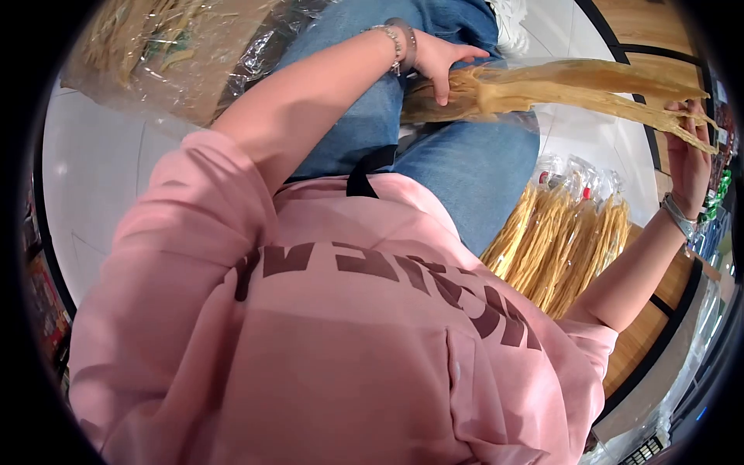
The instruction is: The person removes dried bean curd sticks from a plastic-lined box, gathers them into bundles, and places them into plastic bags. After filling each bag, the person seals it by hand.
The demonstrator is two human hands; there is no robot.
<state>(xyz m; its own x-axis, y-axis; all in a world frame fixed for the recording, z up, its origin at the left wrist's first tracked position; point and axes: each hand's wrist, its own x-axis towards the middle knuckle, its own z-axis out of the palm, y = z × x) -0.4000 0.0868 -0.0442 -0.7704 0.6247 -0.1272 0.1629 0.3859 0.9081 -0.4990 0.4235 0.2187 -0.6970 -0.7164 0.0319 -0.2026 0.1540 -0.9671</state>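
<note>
A bundle of dried tofu skin sticks (573,80), yellow and wrinkled, stretches to the right from above my thighs. Its left part lies in a clear plastic bag (511,118). My left hand (435,63) grips the bag near the left part of the bundle, thumb laid over it; some of its fingers are hidden. Far to the right, my right hand (687,147) is closed around the thin free ends of the sticks, fingers partly behind them.
Bagged tofu skin sticks (562,240) stand beside my right thigh. At upper left, a cardboard box (190,66) lined with clear plastic holds more sticks. Wooden shelving with black edges (659,74) runs along the right. White floor tiles (101,155) lie on the left.
</note>
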